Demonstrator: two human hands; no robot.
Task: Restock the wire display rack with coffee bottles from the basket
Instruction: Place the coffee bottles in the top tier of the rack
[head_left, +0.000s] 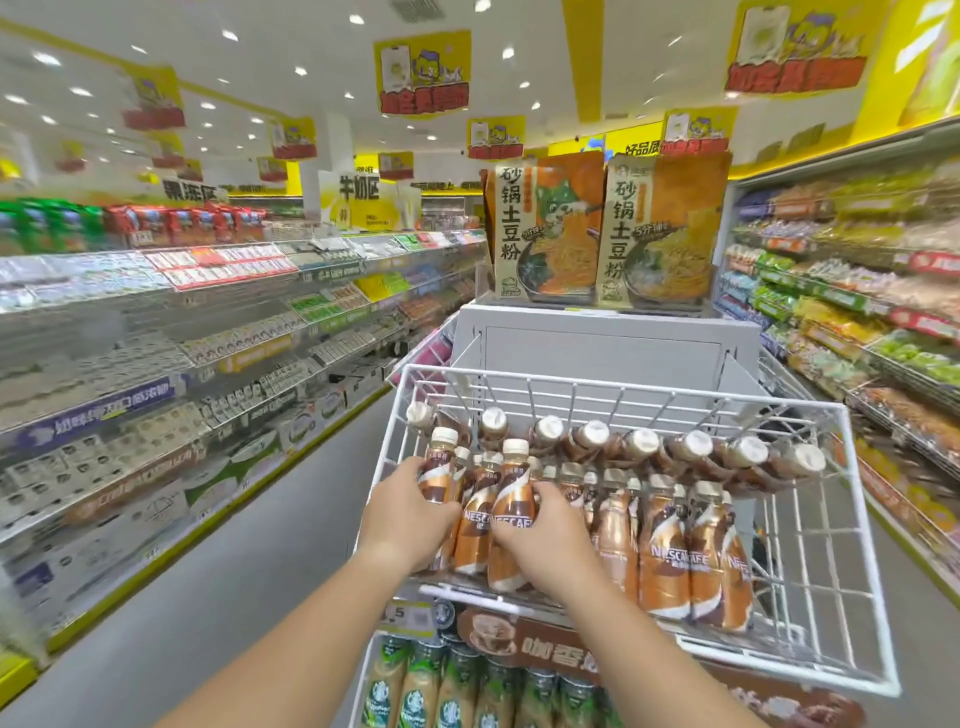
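Note:
A white wire display rack (826, 519) stands in front of me, its top tier holding brown Nescafe coffee bottles. Several bottles lie on their sides along the back (644, 441). Others stand upright at the front (670, 551). My left hand (408, 514) grips an upright bottle (439, 462) at the tier's left end. My right hand (540, 540) wraps around another upright bottle (511, 499) just to its right. The basket is not in view.
A lower tier holds green-labelled bottled drinks (415, 686) behind a brown sign. Two large noodle packs (602, 228) sit on a grey end unit behind the rack. Stocked shelves line the aisle at left (156, 364) and right (883, 312). Grey floor runs at left.

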